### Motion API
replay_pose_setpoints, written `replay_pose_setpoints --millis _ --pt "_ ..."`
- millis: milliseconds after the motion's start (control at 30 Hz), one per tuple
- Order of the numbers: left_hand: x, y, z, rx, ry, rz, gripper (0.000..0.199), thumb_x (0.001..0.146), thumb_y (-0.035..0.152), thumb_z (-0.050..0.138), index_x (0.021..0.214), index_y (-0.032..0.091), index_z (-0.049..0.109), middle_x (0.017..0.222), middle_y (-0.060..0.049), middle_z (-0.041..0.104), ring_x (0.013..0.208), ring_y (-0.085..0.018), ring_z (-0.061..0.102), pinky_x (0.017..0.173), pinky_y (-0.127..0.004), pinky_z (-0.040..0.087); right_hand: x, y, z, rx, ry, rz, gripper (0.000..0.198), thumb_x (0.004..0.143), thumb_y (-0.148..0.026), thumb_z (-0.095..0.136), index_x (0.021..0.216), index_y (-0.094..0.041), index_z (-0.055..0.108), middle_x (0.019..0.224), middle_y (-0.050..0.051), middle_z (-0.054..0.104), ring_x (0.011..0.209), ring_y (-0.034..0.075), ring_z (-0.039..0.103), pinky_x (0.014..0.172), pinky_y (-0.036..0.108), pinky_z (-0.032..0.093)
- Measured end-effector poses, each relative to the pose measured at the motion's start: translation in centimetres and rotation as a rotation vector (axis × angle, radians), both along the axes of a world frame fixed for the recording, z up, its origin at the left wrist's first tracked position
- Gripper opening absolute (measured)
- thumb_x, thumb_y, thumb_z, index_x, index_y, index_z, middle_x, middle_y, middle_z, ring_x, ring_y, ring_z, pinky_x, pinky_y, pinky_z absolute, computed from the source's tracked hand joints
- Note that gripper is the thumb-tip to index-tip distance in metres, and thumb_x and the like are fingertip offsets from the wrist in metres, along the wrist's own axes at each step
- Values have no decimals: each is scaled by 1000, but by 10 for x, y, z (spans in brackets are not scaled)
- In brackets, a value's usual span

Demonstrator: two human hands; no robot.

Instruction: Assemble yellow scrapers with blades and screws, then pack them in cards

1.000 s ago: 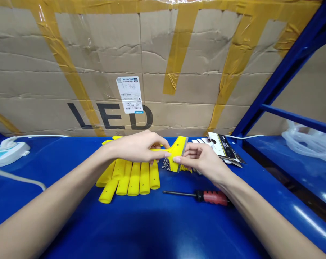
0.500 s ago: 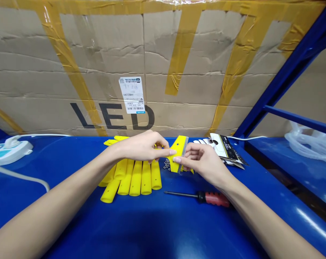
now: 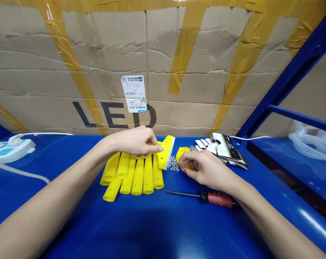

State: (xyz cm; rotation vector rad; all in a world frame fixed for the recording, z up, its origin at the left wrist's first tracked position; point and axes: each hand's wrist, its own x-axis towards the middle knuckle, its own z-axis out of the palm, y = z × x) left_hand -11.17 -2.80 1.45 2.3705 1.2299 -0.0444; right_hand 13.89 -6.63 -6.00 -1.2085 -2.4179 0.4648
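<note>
1. Here's my left hand (image 3: 136, 141), pinching a yellow scraper (image 3: 166, 153) between thumb and fingers, held up over the blue table (image 3: 152, 230); that scraper is my clock centre.
2. Over at 3 o'clock, my right hand (image 3: 206, 166) curls its fingers against a stack of yellow plates (image 3: 182, 150); whether it grips one, I can't tell.
3. Done, as I judge it: a pale strip lines the scraper's right edge.
4. Left, by my reading: fastening. Two dark spots look like unfilled holes, too small to be sure; loose screws (image 3: 173, 165) lie near at 5 o'clock, the screwdriver (image 3: 219, 199) untouched farther out.
5. Yellow tubes (image 3: 137, 180) crowd 8 o'clock, far ends hidden; cards (image 3: 218, 144) wait beyond the plates. I spot nothing packed.
</note>
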Motion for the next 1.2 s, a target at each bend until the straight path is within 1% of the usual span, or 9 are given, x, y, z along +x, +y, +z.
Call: replay_pose_setpoints --millis 67,200,333,467,633,900,1067,1200 --pt "0 -1 0 -2 20 -17 46 93 55 53 68 17 63 57 -4 66 49 -13 57 51 -24 44 -1 0 -3 42 -55 26 16 83 -7 61 85 -20 70 78 1 73 67 15 60 66 29 41" --pt "0 -2 2 13 24 3 48 94 55 53 65 17 60 57 -5 67 49 -13 57 50 -23 43 -6 -2 -8 73 -77 54 16 84 -6 60 86 -21 67 83 0 73 75 17 63 70 29 41" --pt "-1 0 1 5 21 19 47 94 55 53 67 17 61 56 -5 67 50 -14 59 49 -24 43 -11 -5 -10 98 -130 57 18 84 -6 59 89 -21 67 86 2 73 77 19 63 69 30 39" --pt "-2 1 -1 20 15 16 46 94 55 52 72 17 65 57 -5 67 49 -14 59 48 -24 44 -12 -7 -10 97 -115 76 19 83 -6 59 91 -22 67 85 1 72 76 18 61 68 29 38" --pt "-2 1 -1 33 13 9 46 94 55 52 72 16 65 57 -5 68 49 -14 60 47 -23 44 -12 -7 -10 99 -129 62 15 83 -9 62 90 -22 67 84 0 71 75 17 60 67 29 36" --pt "-3 2 -3 32 19 0 47 95 55 51 73 17 65 58 -5 68 50 -14 61 48 -23 44 -15 -7 -14 88 -136 72 16 85 -8 61 92 -21 67 90 2 73 80 19 63 70 29 38" --pt "-2 1 -2 38 36 -13 48 95 56 50 68 18 61 57 -4 67 50 -14 61 48 -23 43 -14 -6 -14 114 -143 64 17 85 -8 60 90 -22 68 85 1 73 76 18 62 68 29 37" --pt "-1 1 -1 40 40 -21 48 95 56 50 68 18 60 58 -4 67 51 -14 60 48 -23 41 -14 -5 -14 105 -160 49 18 85 -8 61 92 -23 69 84 2 73 74 18 62 67 29 36"
